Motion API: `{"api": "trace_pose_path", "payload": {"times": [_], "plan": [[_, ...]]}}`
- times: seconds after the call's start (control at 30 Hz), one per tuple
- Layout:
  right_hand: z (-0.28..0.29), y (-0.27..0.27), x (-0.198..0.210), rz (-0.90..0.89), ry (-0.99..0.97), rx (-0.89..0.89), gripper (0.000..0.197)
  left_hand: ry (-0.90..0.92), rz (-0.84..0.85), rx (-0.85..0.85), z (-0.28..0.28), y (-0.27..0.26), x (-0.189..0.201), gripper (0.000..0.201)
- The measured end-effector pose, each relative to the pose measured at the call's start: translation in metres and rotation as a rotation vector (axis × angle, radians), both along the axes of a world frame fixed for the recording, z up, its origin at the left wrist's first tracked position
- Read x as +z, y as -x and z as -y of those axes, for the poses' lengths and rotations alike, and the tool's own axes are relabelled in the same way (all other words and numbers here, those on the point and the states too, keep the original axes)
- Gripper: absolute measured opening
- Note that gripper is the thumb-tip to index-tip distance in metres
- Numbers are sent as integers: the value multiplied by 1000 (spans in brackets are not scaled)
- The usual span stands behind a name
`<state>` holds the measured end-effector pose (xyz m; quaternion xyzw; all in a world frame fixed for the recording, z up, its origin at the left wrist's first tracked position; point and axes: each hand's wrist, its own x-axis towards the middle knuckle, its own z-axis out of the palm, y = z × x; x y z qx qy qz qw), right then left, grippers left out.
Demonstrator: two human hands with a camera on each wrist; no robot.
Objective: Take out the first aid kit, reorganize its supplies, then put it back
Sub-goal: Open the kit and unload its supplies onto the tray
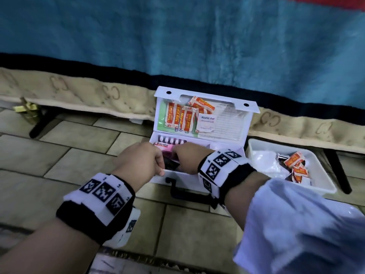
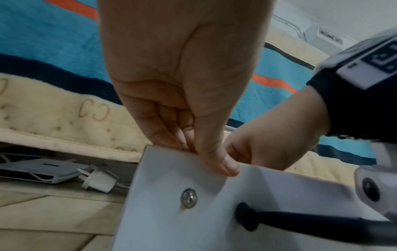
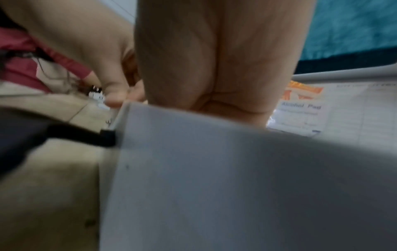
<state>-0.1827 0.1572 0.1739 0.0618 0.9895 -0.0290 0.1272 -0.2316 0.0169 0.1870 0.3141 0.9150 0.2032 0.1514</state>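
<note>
We see the white first aid kit (image 1: 199, 133) lying open on the tiled floor (image 1: 59, 155) beside a bed. Both hands reach inside: left hand (image 1: 141, 161) and right hand (image 1: 188, 158) together grip a dark item (contents unclear) near the pink box (image 1: 165, 148).

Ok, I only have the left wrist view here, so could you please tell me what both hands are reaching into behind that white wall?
Observer: The open first aid kit. The left hand and right hand dip into its left compartment, by a pink Bacidin box.
Operator: Thank you. Is the lid holding anything?
Observer: Yes, orange plaster packets and an alcohol pad are tucked in it.
Operator: Is anything still outside?
Observer: A white tray right of the kit holds more orange packets.
</note>
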Motion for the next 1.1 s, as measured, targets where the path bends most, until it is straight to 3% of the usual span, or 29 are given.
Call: {"api": "trace_pose_path", "payload": {"times": [0.13, 0.3, 0.4, 0.5, 0.63, 0.73, 0.83, 1.1], "plan": [[0, 2, -6, 20, -17, -33, 22, -1, 1, -12, -1, 3, -1, 24], [-20, -19, 29, -2, 51, -158, 26, -25, 3, -5, -1, 2, -2, 21], [-36, -60, 61, -151, 146, -311, 26, -23, -12, -7, 0, 1, -1, 18], [-51, -118, 85, -371, 216, -439, 11, -18, -24, -6, 0, 1, -1, 16], [-53, -204, 91, -572, 274, -595, 5, 17, -32, -29, -4, 2, 0, 19], [-43, -251, 78, -509, 297, -681, 6, 41, -25, -51, -7, 4, 1, 19], [-31, -276, 56, -446, 203, -753, 6, 54, -39, -72, -8, 7, 0, 20], [1, -267, 8, -271, 83, -801, 12, 7, 29, -78, -8, 13, -2, 21]]}}
